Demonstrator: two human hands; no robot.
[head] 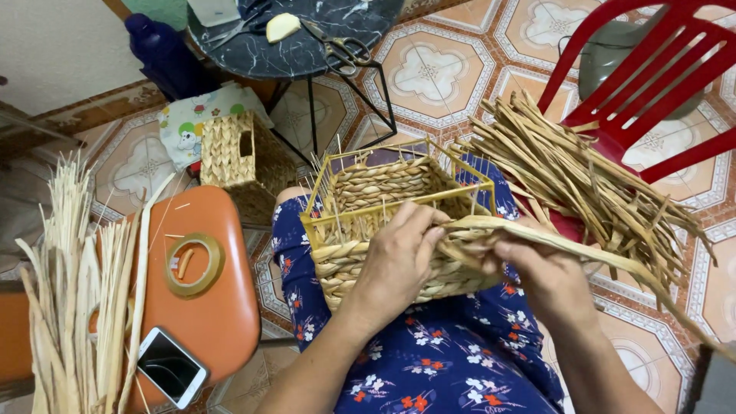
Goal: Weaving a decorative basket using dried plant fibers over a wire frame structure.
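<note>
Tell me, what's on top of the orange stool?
On the orange stool lie a roll of tape and a phone. Pale reeds cover its left side.

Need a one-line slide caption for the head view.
Left hand steadies a half-woven basket while right hand pulls a fibre strand.

Half-woven straw basket (383, 230) on yellow wire frame, tilted on lap; flat straw strand (567, 245) trailing right.
</note>
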